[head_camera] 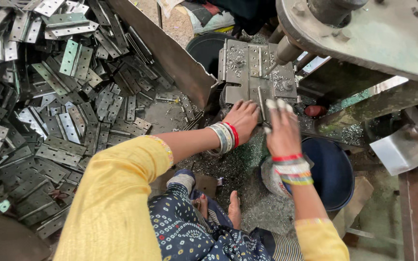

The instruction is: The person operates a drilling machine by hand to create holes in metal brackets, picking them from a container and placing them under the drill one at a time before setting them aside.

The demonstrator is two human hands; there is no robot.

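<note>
1. Two hands at the press: left hand (242,117) lies flat, grip open, on the hinge plate (256,72) seated under the punch (286,50); right hand (281,128) hovers beside it, fingers spread, holding nothing.
2. Best done, I'd say, by squaring the plate and keeping fingertips off the punch line.
3. Dull grey stamped steel, drilled, swarf-dusted; heaped hinges (59,111) glint on the left; a dark bucket (332,171) waits below.
</note>
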